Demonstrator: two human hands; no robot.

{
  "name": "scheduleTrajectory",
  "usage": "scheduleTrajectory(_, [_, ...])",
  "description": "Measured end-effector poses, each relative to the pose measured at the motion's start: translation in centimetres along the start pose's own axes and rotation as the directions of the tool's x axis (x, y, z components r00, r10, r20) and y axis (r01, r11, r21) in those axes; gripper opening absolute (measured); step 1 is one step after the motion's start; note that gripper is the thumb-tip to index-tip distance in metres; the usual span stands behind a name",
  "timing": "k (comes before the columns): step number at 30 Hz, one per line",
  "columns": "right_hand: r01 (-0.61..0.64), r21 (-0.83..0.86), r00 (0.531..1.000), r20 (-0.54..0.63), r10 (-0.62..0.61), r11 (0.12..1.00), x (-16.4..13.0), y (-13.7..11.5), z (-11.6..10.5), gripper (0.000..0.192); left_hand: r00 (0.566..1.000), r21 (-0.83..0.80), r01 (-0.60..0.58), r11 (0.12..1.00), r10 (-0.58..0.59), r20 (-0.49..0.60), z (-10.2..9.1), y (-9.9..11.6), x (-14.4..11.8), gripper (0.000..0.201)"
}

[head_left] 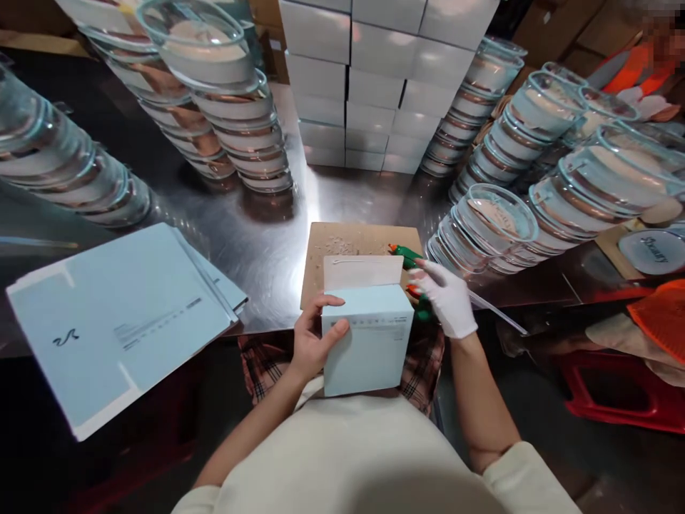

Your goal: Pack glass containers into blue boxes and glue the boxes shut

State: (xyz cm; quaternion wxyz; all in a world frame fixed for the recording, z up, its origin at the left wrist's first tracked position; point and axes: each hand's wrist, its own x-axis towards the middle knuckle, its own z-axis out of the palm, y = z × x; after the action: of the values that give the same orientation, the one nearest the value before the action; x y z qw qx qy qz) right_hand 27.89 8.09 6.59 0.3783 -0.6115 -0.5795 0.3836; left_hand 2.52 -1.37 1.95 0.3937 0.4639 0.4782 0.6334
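Box [368, 357], pale blue, its flap [364, 273] raised, stood at the person's lap [425, 375], a corner gripped by the left hand [317, 339]. The gloved right hand [447, 296] was at a green tool [407, 257]; whether its grip was closed, I could not tell. Beyond, a board [332, 246] lay on the surface [353, 196].

From the middle of the view, the tabletop [364, 196] is smooth, scuffed metal, glaring at 11 o'clock; the white boxes [382, 82] at 12 look like card with a soft sheen. Clear tubs [497, 210], glossy glass or plastic, rise at 10 and 2. Flat cartons [107, 335] towards 8 and the pale blue box [369, 357] at 6 seem smooth, satin paperboard. The brown board [315, 275] looks matt, crumbs roughening its top. The green tool [409, 257] resembles plastic; the right hand [443, 291] wears matt white cloth; the stool [583, 400] at 4 is shiny red plastic.
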Motion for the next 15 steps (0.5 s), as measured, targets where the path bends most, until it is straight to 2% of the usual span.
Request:
scheduleTrajectory(2, [-0.042,0.234,0.974,0.226,-0.012,0.971,-0.5,-1.1,1.7,0.068,1.0,0.014,-0.024,1.0,0.024,-0.003,0.3,-0.3,0.0,0.045])
scheduleTrajectory(4, [-0.055,0.345,0.95,0.307,-0.057,0.937,-0.7,-1.6,2.5,0.065,0.998,-0.029,-0.039,0.999,0.038,-0.04,0.5,-0.7,0.2,0.048])
scheduleTrajectory(6, [0.084,0.369,0.906,0.359,-0.225,0.926,-1.0,-1.7,2.2,0.069,0.996,-0.136,-0.045,0.99,0.035,-0.077,0.5,-1.0,0.4,0.056])
scheduleTrajectory(8, [0.295,0.348,0.774,0.459,-0.436,0.89,-1.3,-1.9,1.3,0.073,0.996,-0.209,-0.058,0.976,0.041,-0.085,0.2,-1.2,0.7,0.067])
scheduleTrajectory(10, [0.488,0.291,0.638,0.524,-0.564,0.822,-1.5,-2.2,0.7,0.063,0.995,-0.168,-0.085,0.982,0.075,-0.063,-0.3,-1.1,1.0,0.057])
scheduleTrajectory(12, [0.613,0.217,0.572,0.542,-0.616,0.76,-1.6,-2.5,0.6,0.045,0.993,-0.073,-0.114,0.991,0.113,-0.025,-0.9,-0.8,1.1,0.042])
scheduleTrajectory(15, [0.67,0.208,0.514,0.562,-0.647,0.713,-1.5,-2.6,1.2,0.03,0.994,-0.018,-0.105,0.994,0.106,0.019,-1.2,-0.4,1.1,0.037])
